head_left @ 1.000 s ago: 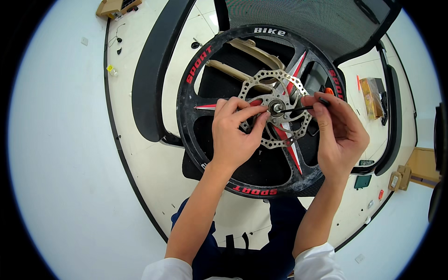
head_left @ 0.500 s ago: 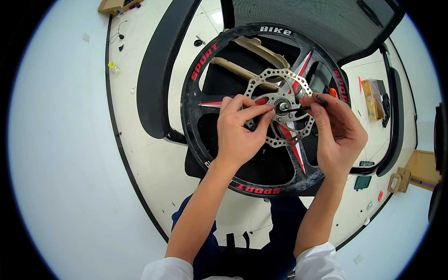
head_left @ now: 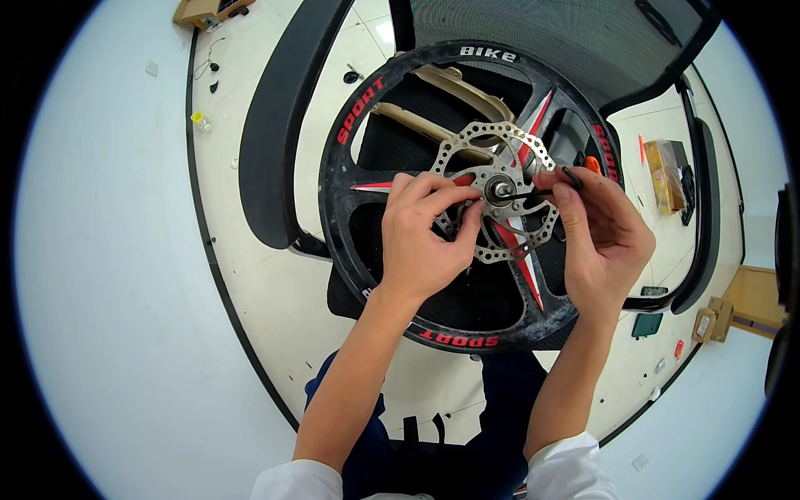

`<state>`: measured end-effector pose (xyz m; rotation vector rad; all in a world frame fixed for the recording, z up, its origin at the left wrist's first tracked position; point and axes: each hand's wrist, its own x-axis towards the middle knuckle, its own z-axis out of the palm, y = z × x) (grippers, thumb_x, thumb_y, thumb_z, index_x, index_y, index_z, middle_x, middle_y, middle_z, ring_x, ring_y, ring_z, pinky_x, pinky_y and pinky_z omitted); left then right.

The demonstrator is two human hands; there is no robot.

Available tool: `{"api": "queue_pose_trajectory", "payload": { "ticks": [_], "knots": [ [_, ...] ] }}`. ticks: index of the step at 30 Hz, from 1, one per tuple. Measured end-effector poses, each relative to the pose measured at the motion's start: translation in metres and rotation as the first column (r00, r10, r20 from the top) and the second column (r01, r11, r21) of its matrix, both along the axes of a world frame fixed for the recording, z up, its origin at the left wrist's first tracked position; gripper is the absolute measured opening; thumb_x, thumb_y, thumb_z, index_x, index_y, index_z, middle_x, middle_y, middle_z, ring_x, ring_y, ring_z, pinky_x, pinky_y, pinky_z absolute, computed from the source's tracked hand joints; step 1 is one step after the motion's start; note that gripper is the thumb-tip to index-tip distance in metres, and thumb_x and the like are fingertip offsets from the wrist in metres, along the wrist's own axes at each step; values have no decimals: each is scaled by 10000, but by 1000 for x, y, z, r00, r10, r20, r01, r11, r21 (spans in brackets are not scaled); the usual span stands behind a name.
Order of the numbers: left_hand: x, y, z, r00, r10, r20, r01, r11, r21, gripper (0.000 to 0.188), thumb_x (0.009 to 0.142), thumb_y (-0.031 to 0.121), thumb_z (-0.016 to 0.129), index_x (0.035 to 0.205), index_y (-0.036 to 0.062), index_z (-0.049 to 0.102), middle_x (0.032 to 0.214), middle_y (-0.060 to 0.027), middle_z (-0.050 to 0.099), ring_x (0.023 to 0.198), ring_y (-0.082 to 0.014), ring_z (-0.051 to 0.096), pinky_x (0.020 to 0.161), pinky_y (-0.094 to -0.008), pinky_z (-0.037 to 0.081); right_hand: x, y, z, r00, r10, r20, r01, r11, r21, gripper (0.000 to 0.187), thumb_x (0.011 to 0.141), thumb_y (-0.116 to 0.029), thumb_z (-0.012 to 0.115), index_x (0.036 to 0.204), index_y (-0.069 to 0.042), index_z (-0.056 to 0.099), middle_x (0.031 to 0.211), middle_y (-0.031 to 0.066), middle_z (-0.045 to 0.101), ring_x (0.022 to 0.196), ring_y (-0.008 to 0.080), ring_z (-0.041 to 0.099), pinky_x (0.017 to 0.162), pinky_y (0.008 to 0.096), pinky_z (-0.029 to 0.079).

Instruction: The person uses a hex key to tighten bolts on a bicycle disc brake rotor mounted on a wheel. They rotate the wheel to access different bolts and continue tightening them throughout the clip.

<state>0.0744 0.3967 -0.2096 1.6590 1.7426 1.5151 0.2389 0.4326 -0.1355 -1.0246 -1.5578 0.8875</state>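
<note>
A black bicycle wheel with red and silver spokes lies flat on an office chair. At its centre a silver brake disc, pierced with holes, surrounds the hub. My right hand pinches a black hex key, whose far end reaches the hub. My left hand is closed, thumb and index finger pinched together at the left side of the hub, over the disc. Whatever those fingertips hold, if anything, is hidden.
The chair's left armrest, right armrest and mesh back surround the wheel. Beneath the wheel lies a beige forked part; an orange-handled thing is beyond my right hand. Cardboard boxes and a green case lie at right.
My left fingertips have shifted slightly left, baring more of the hub. My right hand keeps hold of the hex key, almost unmoved. The whole view has shifted a little.
</note>
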Motion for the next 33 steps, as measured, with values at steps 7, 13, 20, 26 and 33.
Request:
{"api": "queue_pose_trajectory", "payload": {
  "ticks": [7, 13, 20, 26, 33],
  "knots": [
    [0, 2, -1, 1000, 4, -11, -4, 1000, -15, 177, 746, 43, 812, 917, 88, 794, 861, -23, 687, 822, -219, 561, 718, -327, 483, -4, -1, -3, 1000, 21, -23, -21, 1000, -19, 175, 925, 68, 671, 1096, 90, 699, 999, 154, 755, 960, 203, 752, 837, 269, 590],
    [0, 2, -1, 999, 10, -34, -11, 1000, -11, 184, 754, 32, 811, 922, 106, 799, 845, -14, 682, 816, -201, 574, 714, -313, 484, -9, -1, -7, 998, 36, -44, -38, 998, -51, 174, 935, 54, 672, 1104, 87, 700, 1004, 152, 754, 964, 202, 750, 836, 273, 589],
    [0, 2, -2, 999, 1, -46, 0, 1000, 22, 180, 741, 30, 797, 911, 87, 785, 843, -23, 676, 807, -230, 567, 702, -332, 485, -11, 0, -9, 998, 33, -63, -34, 999, -26, 174, 971, 21, 650, 1129, 86, 681, 998, 173, 752, 948, 216, 739, 842, 326, 611],
    [-1, 1, -3, 998, -2, -63, 4, 1000, 27, 200, 736, 27, 805, 923, 98, 786, 841, -19, 672, 796, -222, 565, 693, -329, 479, -14, -2, -8, 1000, -16, 27, 16, 1000, -23, 172, 917, 51, 696, 1087, 68, 719, 991, 132, 762, 904, 168, 746, 819, 267, 588],
    [3, 1, -4, 997, 22, -78, -19, 999, 38, 243, 708, 29, 827, 936, 99, 786, 833, -22, 664, 789, -224, 564, 688, -325, 477, -21, -6, -5, 965, -32, 260, -36, 967, 252, 204, 835, 43, 767, 1037, 16, 762, 945, 123, 775, 825, 186, 760, 745, 263, 583]
  ]
}}
